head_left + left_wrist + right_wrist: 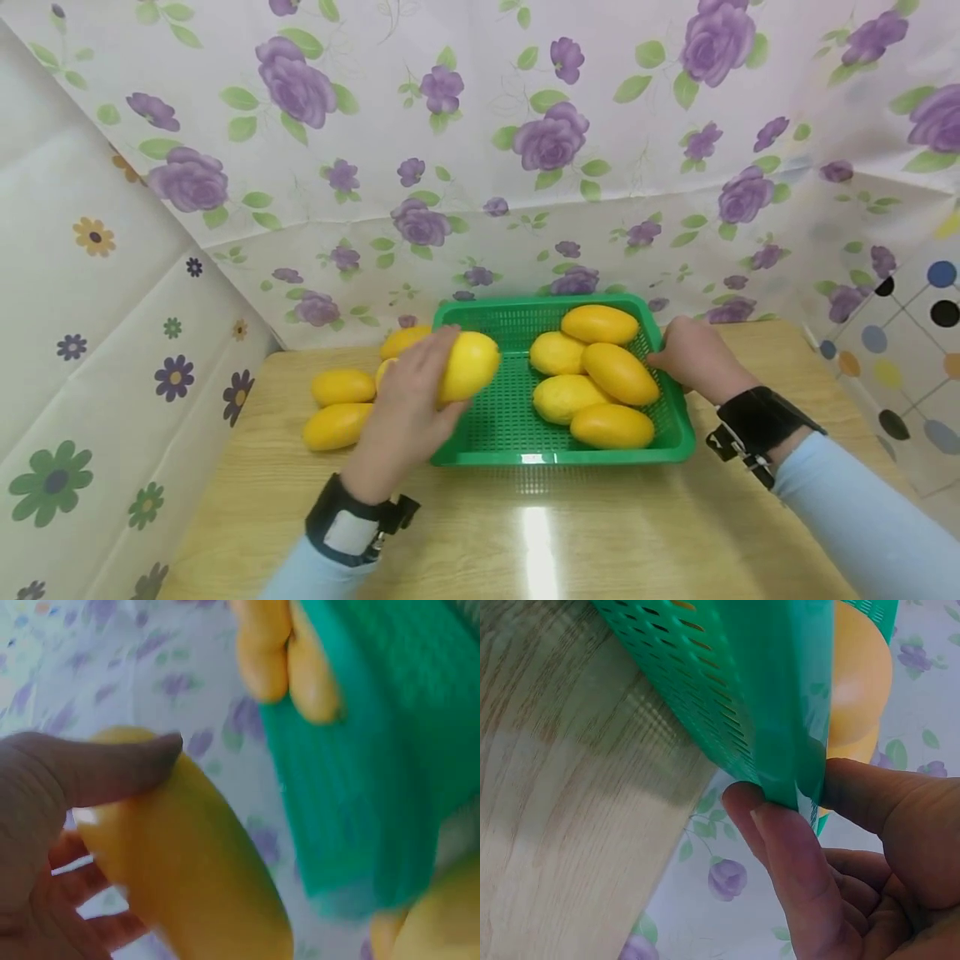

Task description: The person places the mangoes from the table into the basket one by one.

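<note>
My left hand [408, 400] grips a yellow mango [470, 367] above the left end of a green plastic basket [551, 457]. In the left wrist view, the thumb lies across the top of this mango [202, 855], with fingers behind it. My right hand [697, 354] pinches the basket's right rim between thumb and fingers; the right wrist view shows the rim [791, 712] in that pinch. Several mangoes [611, 427] lie in the right half of the basket. More mangoes [343, 387] sit on the table left of it, some partly hidden behind my left hand.
The basket stands on a light wood table [465, 533] near its back edge. Behind it hangs a white wall covering [487, 142] with purple flowers. Another flowered sheet [112, 350] borders the left side, and a dotted one [900, 358] the right.
</note>
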### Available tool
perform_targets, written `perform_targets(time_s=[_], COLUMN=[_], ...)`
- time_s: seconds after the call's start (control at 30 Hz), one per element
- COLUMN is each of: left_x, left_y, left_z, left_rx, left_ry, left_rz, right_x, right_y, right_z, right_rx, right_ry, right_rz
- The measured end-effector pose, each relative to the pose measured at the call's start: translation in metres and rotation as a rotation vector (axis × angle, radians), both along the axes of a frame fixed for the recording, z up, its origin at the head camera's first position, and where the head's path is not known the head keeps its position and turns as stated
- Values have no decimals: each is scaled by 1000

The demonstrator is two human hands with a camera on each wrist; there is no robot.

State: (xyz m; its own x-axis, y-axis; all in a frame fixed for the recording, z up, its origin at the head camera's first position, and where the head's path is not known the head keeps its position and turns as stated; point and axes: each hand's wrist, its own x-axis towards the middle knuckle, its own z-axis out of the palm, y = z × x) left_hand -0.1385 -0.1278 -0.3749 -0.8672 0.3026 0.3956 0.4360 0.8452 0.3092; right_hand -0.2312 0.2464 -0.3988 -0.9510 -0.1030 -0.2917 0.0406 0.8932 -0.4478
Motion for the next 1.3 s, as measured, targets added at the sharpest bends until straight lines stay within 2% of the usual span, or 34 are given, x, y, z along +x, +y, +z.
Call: perform_targets(time_s=[0.17,0.23,0.33,0.53,0.77,0.93,1.13,1.3], left_x=[-4,-6,-8,-11,-15,-16,-19,-23], left_y=[27,34,40,45,47,46,48,49], left_z=[-16,-20,-26,-34,-43,-47,-47,-46], left_rx=[-54,-70,-106,-132,-87,-91,-91,-77], left_ry=[-159,-193,-207,-222,-354,-429,-528,-580], left_rz=[-49,-52,-62,-81,-81,-110,-152,-181], right_x=[0,1,1,2,1,1,1,0], right_y=[-2,-2,-2,-1,-1,-2,-1,0], right_z=[2,3,5,6,4,4,2,1], right_rx=[-1,6,15,19,23,23,34,33], right_ry=[5,8,13,15,14,22,30,31], right_rz=[7,7,9,14,35,38,24,23])
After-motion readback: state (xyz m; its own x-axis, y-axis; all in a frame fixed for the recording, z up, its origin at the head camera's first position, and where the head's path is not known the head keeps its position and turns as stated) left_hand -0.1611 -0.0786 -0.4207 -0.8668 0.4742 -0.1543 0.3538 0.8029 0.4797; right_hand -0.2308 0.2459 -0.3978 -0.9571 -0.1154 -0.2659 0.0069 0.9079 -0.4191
